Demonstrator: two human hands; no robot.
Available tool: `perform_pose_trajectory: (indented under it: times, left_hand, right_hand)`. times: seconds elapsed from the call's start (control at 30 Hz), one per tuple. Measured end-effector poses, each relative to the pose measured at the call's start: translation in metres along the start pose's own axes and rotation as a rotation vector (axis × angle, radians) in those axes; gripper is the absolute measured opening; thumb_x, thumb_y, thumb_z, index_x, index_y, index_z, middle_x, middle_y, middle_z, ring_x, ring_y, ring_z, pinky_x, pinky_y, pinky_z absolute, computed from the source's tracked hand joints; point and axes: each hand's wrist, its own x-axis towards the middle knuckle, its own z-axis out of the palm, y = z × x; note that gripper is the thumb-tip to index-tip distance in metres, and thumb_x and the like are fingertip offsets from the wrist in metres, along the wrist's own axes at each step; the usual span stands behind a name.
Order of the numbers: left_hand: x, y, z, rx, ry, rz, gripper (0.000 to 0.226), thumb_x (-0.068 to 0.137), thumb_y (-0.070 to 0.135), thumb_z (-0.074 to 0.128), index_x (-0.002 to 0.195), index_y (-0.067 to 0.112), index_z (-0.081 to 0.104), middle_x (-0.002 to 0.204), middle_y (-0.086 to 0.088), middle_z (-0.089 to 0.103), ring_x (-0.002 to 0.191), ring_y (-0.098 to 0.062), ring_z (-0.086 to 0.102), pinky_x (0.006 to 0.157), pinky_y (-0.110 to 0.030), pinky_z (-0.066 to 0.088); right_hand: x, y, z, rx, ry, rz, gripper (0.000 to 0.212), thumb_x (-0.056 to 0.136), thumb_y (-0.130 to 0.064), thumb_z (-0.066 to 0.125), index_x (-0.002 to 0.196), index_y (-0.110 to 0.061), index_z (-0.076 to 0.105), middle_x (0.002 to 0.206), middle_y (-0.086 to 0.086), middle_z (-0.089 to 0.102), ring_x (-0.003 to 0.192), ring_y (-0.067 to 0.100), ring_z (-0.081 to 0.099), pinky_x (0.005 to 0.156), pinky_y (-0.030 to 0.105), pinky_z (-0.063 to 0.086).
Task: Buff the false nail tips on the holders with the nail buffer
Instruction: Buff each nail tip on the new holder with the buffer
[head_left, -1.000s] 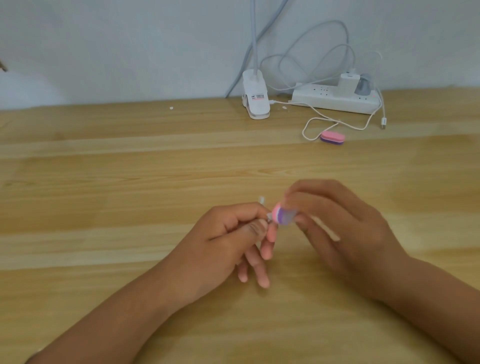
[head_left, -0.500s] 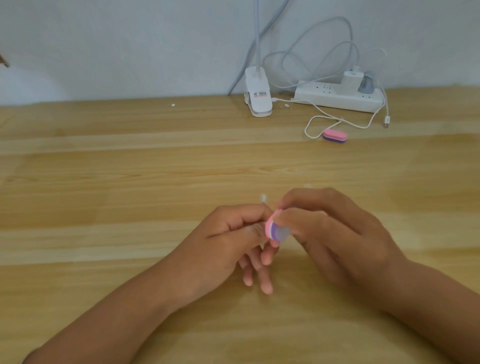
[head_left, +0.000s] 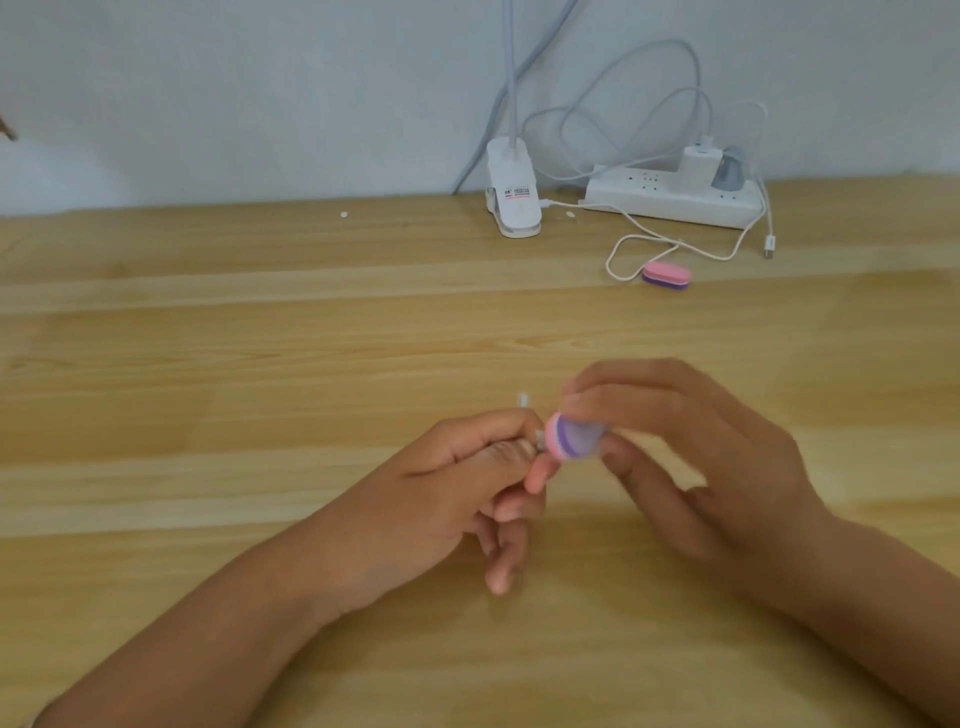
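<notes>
My left hand (head_left: 457, 488) pinches a small clear nail tip holder (head_left: 537, 440) between thumb and forefinger; only its tip shows past my fingers. My right hand (head_left: 691, 457) grips a pink and purple nail buffer (head_left: 571, 437) and presses its pink edge against that holder's tip. Both hands hover just above the wooden table (head_left: 260, 364), near its middle. A second small clear piece (head_left: 522, 401) lies on the table just behind my left hand. The nail tip itself is too small and blurred to make out.
A second pink and purple buffer (head_left: 666, 274) lies at the back right beside a white cable (head_left: 623, 249). Behind it are a white power strip (head_left: 670, 200) with plugs and a white clip lamp base (head_left: 511, 200) by the wall.
My right hand has shifted the buffer slightly up and right against the holder's tip, a rubbing stroke. My left hand has stayed nearly in place.
</notes>
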Motion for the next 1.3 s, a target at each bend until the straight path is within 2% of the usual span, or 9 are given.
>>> perform_pose_trajectory:
  times: [0.07,0.23,0.37,0.53,0.7,0.83,1.0,1.07,1.3]
  left_hand:
    - [0.000,-0.001,0.000,-0.017,-0.004,-0.018,0.028,0.096,0.025,0.040,0.095,0.001,0.053,0.062,0.003,0.035,0.044,-0.016,0.049,0.053,-0.028,0.044]
    - [0.002,0.000,0.002,-0.028,0.009,0.002,0.026,0.099,0.025,0.038,0.078,0.015,0.049,0.065,-0.001,0.032,0.045,-0.016,0.047,0.052,-0.030,0.046]
    - [0.000,-0.002,0.004,-0.021,0.007,0.029,0.022,0.096,0.022,0.043,0.094,0.005,0.055,0.065,0.004,0.039,0.046,-0.016,0.049,0.052,-0.031,0.048]
    - [0.000,0.001,0.003,-0.017,0.025,0.032,0.025,0.098,0.023,0.039,0.077,0.015,0.050,0.065,0.002,0.038,0.050,-0.017,0.047,0.053,-0.032,0.047]
    - [-0.001,-0.001,0.005,-0.108,-0.025,0.031,0.024,0.093,0.021,0.050,0.099,0.000,0.057,0.063,0.006,0.041,0.055,-0.013,0.045,0.052,-0.029,0.051]
    - [0.001,0.000,0.002,-0.164,-0.015,0.032,0.025,0.097,0.022,0.040,0.076,0.013,0.051,0.064,0.002,0.033,0.054,-0.013,0.042,0.052,-0.030,0.049]
    - [-0.002,-0.001,-0.003,-0.284,-0.157,0.009,0.023,0.098,0.023,0.044,0.085,0.006,0.053,0.062,0.003,0.033,0.049,-0.011,0.043,0.054,-0.030,0.050]
    - [-0.003,0.001,-0.004,-0.315,-0.228,0.012,0.021,0.097,0.021,0.041,0.080,0.013,0.051,0.062,0.002,0.032,0.047,-0.010,0.042,0.054,-0.029,0.051]
    - [-0.004,0.002,-0.006,-0.389,-0.269,0.011,0.020,0.096,0.018,0.041,0.079,0.012,0.049,0.060,0.002,0.031,0.044,-0.008,0.041,0.054,-0.028,0.051]
  right_hand:
    - [-0.003,-0.006,0.006,0.021,-0.034,-0.064,0.026,0.100,-0.001,0.050,0.119,-0.009,0.065,0.121,0.004,0.062,0.111,0.013,0.060,0.096,0.022,0.044]
    - [0.002,0.007,-0.004,-0.004,-0.005,-0.008,0.028,0.096,0.000,0.053,0.120,-0.011,0.060,0.118,0.006,0.064,0.111,0.017,0.061,0.097,0.026,0.047]
    - [-0.005,-0.007,0.006,0.023,-0.016,-0.078,0.027,0.099,0.000,0.052,0.121,-0.011,0.064,0.121,0.003,0.062,0.111,0.014,0.061,0.094,0.025,0.046]
    - [0.001,0.001,-0.003,-0.028,0.020,-0.005,0.034,0.091,0.009,0.058,0.118,-0.010,0.060,0.116,0.004,0.062,0.109,0.017,0.062,0.095,0.026,0.048]
    - [-0.004,-0.013,0.004,-0.008,-0.037,-0.099,0.029,0.096,0.001,0.055,0.119,-0.012,0.067,0.121,0.002,0.062,0.107,0.015,0.062,0.093,0.023,0.047]
    - [0.002,0.000,-0.006,-0.016,0.003,-0.013,0.029,0.093,0.002,0.056,0.119,-0.011,0.058,0.114,0.007,0.064,0.108,0.015,0.061,0.097,0.022,0.046]
    - [-0.002,-0.012,0.001,0.087,-0.008,-0.059,0.028,0.095,-0.002,0.054,0.120,-0.010,0.061,0.118,0.005,0.062,0.115,0.013,0.059,0.100,0.022,0.043]
    - [-0.001,-0.007,-0.002,0.107,-0.008,-0.045,0.027,0.094,-0.002,0.054,0.120,-0.010,0.059,0.116,0.000,0.061,0.115,0.013,0.059,0.099,0.021,0.043]
    - [-0.004,-0.013,0.004,0.146,0.014,-0.074,0.030,0.093,-0.002,0.053,0.121,-0.012,0.055,0.120,0.002,0.058,0.118,0.011,0.057,0.100,0.022,0.042]
